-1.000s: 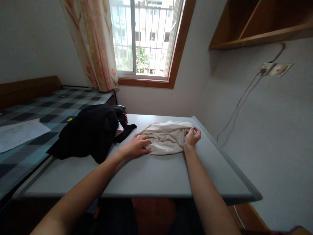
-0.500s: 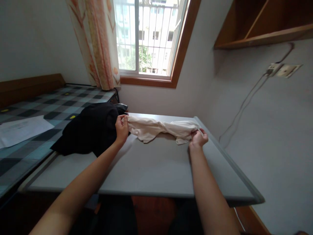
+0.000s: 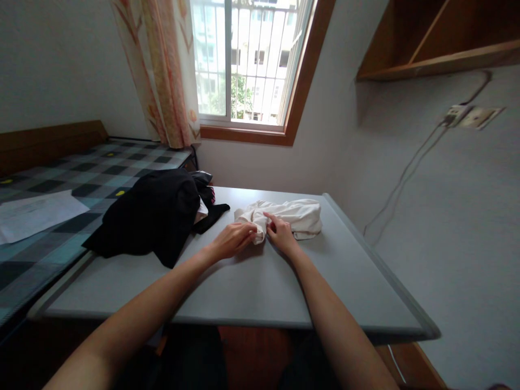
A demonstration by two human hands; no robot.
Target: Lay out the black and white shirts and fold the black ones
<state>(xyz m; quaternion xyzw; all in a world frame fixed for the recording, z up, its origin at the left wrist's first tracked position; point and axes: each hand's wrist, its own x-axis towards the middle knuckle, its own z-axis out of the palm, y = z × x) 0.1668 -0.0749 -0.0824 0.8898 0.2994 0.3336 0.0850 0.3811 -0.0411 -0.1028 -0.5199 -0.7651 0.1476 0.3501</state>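
A crumpled cream cloth (image 3: 303,216), soft like a garment, lies in a bunched strip on the white table (image 3: 252,292). Its left part is folded over toward the middle. My left hand (image 3: 238,238) is closed on the near left end, fingertips pinching the fabric. Close beside it, my right hand (image 3: 281,234) rests against the fold, index finger reaching over the fabric and the other fingers curled; part of its grip is hidden. A black cloth heap (image 3: 150,216) spreads over the table's left side, with a dark strap-like end toward the cream cloth.
Left of the table stands a bed (image 3: 36,216) with a checked cover and a sheet of paper (image 3: 40,215) on it. A barred window (image 3: 260,65) and curtain (image 3: 170,81) are behind. A wooden shelf (image 3: 430,65) and socket with cables (image 3: 455,115) are on the right wall.
The cream cloth was stretched between both hands; now it lies bunched, its left end folded rightward. My left hand moved right and nearer, my right hand moved left, and they are close together.
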